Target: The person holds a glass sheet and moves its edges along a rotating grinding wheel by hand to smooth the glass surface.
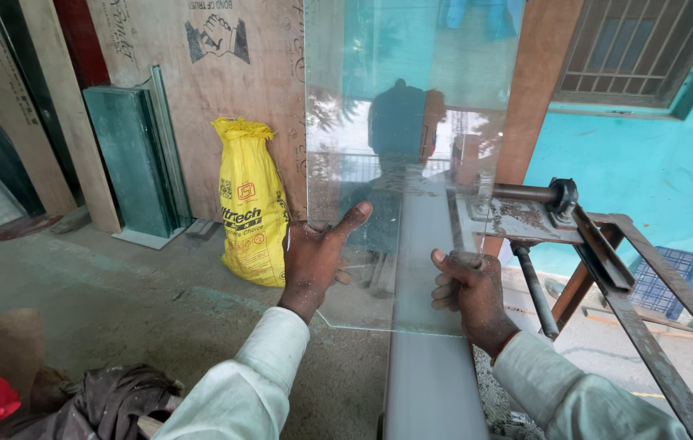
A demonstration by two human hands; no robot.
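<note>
I hold a big clear glass sheet (412, 163) up on its edge in front of me. It stands almost straight up and leans a little away from me. Its bottom edge sits near the long pale board (432, 383) that runs down to 6 o'clock.

My left hand (314, 257) is at 9 o'clock on the glass. It is open, fingers spread wide, palm flat on the left edge, thumb pointing up. My right hand (469, 289) is at 3 o'clock of the left one. Its fingers curl around the glass low down, and I cannot tell how tight they squeeze.

To do this well, I think I should keep both hands at the same height so the sheet does not tip. I should push softly, not hard, because glass edges can cut. The rusty metal frame (607, 261) is close at 3 o'clock, so I must not bump it. The yellow sack (250, 204) sits at 10 o'clock, well apart.
</note>
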